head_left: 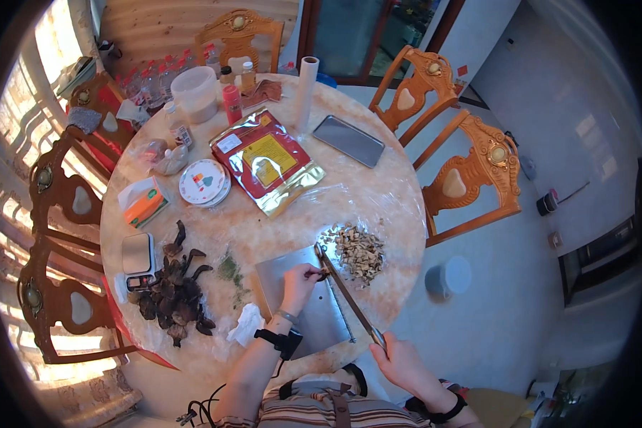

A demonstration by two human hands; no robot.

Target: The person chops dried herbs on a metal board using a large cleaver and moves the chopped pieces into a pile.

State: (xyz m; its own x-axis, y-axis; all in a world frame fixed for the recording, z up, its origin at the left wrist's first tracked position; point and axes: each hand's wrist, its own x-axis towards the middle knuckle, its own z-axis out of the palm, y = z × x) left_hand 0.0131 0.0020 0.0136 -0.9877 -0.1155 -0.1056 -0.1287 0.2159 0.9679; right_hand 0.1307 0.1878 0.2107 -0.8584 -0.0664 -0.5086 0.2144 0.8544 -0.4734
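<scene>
My right hand [397, 357] grips the handle of a long cutting blade [350, 302], whose far end meets a bracket at the far edge of a metal cutting board [305, 315]. My left hand [302, 281] pinches a small dark piece against the blade near that bracket. Beyond and right of the blade lies a heap of pale chopped pieces [359, 254] on plastic film. On the left of the table is a pile of dark dried mushroom-like pieces [179, 299]. Between pile and board are a green powdery patch [230, 272] and a crumpled white tissue [246, 323].
On the round table [353, 203] lie a red and gold foil bag [267, 160], a metal tray [349, 140], stacked plates [204, 183], a tissue pack [145, 203], a digital scale [137, 254], a plastic tub [194, 96] and a film roll [306, 93]. Carved wooden chairs [471, 176] surround it.
</scene>
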